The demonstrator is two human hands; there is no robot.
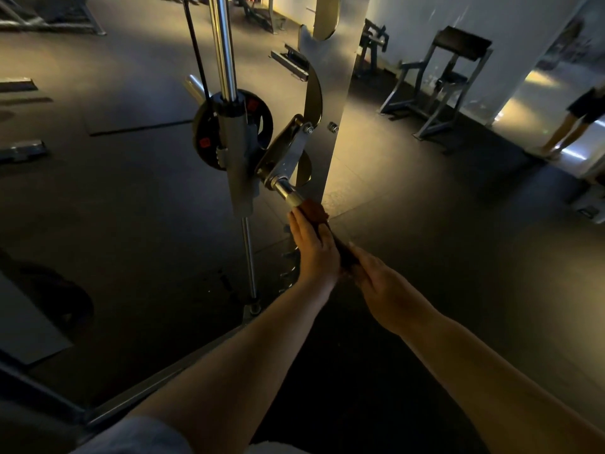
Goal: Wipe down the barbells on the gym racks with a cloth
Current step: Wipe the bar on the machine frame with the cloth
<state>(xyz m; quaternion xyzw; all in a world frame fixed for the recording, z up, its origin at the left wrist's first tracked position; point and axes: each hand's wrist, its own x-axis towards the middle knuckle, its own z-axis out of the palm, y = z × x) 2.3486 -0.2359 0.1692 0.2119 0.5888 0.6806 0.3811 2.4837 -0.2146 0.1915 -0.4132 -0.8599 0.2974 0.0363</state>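
Flooring (425, 257) of dark rubber mats spreads across a dim gym, lit in warm patches. The barbell (288, 193) runs from the rack's hook (284, 152) mid-scene toward the near side. The left grip (314, 247) is curled round a brownish cloth (316, 209) wrapped on the bar. The right grip (386, 290), just nearer, is curled round the bar. A weight plate (203, 126) hangs left of the upright (327, 142). A padded bench frame (458, 37) stands far right by the pale wall (409, 14).

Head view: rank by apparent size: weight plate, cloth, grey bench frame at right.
1. grey bench frame
2. weight plate
3. cloth, partly hidden
The bench stands farther off, so this is apparent order only.
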